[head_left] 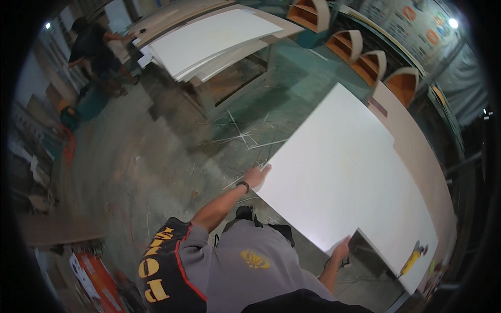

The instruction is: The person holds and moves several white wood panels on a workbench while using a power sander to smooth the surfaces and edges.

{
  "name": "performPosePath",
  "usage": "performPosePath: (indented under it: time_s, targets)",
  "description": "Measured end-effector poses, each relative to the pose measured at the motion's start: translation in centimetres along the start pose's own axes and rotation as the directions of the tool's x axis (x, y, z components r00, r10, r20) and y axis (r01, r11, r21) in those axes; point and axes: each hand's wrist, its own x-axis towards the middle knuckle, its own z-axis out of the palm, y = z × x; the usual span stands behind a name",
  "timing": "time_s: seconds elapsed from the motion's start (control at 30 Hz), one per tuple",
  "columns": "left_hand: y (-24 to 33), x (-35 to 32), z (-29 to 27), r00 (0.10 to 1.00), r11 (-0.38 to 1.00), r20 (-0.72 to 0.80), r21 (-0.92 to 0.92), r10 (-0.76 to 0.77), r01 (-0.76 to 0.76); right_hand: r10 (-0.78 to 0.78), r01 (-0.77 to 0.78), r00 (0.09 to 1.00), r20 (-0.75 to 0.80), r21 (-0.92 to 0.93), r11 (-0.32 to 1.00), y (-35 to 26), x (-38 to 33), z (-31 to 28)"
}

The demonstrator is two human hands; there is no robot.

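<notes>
A large white panel (334, 172) spreads out in front of me, its far corner pointing away and a rectangular notch cut in the near edge. My left hand (255, 176) is closed on the panel's left corner, thumb on top and fingers beneath. Beside the notch, my right hand (340, 249) grips the near edge, its fingers partly hidden under the board. A yellow tool with a metal end (412, 258) lies on white board to the right of the notch. Under the panel's right side runs a brown board (417, 141).
White sheets (219, 39) are stacked on a worktable at the back. A person (96, 52) stands at its left end. Arched orange-brown shelf units (368, 68) line the far right. Thin offcut strips (241, 133) litter the floor. A red-orange object (96, 276) is at lower left.
</notes>
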Motion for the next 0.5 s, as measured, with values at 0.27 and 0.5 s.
performPosePath:
  time_s: [0.27,0.5]
  targets:
    - [2.1,-1.8,1.2,0.996,0.998,0.084,0.049,-0.029,0.025,0.159,-0.159,0.987,0.002,0.055,0.986,3.3,-1.6,-1.9]
    - [3.2,-2.7,2.3,0.995,0.999,0.096,0.008,0.042,-0.043,-0.241,-0.017,0.855,-0.458,-0.49,0.872,1.9,1.3,-0.8]
